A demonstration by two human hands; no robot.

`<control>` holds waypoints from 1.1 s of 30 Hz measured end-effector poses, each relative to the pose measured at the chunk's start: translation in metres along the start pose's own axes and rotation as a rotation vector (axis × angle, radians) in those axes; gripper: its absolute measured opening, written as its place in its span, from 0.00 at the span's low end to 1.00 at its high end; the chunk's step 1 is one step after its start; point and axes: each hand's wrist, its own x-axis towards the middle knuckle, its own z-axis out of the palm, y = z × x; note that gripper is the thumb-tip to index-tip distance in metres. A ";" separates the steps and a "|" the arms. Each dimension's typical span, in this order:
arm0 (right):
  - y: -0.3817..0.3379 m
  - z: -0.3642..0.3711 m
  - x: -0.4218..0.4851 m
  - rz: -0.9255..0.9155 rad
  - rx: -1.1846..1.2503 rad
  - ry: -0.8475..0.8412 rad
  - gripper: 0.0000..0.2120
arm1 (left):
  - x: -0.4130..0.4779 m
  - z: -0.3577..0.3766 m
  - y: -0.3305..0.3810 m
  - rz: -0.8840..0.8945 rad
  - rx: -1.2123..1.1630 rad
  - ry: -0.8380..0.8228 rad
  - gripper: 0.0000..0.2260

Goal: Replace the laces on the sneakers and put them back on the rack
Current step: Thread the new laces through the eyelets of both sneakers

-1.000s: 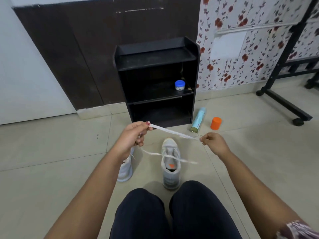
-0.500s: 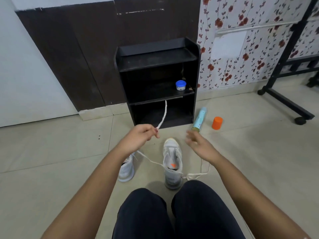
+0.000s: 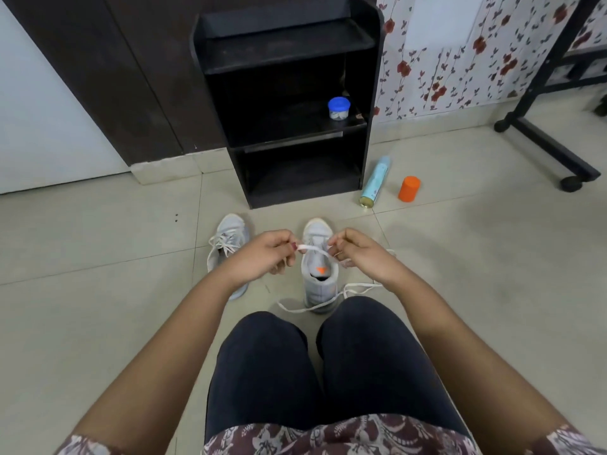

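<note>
Floor (image 3: 82, 257) on the left: wide open passage. Rack (image 3: 285, 103) far centre, bottom shelf open at front. Middle shelf free on its left, blue-lidded jar (image 3: 339, 108) at its right end. Narrow floor strip between rack and left sneaker (image 3: 228, 238), right sneaker (image 3: 318, 284). Left hand (image 3: 262, 257) and right hand (image 3: 358, 256) pinch the lace (image 3: 312, 249) over the right sneaker, covering its opening; slack lace trails right of it. Spray can (image 3: 374, 180), orange cap (image 3: 409, 188) right of rack. Knees (image 3: 262, 356) block near side.

One sneaker (image 3: 228, 244) sits left of the other sneaker (image 3: 320, 287), both before the rack (image 3: 279, 37), spray can (image 3: 374, 182) at its right.
</note>
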 end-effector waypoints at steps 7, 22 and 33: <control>0.032 0.073 0.003 -0.020 0.000 -0.303 0.17 | 0.007 0.000 0.007 -0.024 -0.611 0.156 0.11; 0.020 0.037 -0.011 -0.120 0.068 -0.011 0.11 | 0.012 0.053 -0.014 -0.105 -0.067 0.234 0.10; 0.061 -0.016 -0.034 0.097 0.017 0.040 0.12 | -0.001 0.001 -0.058 -0.288 0.683 0.436 0.09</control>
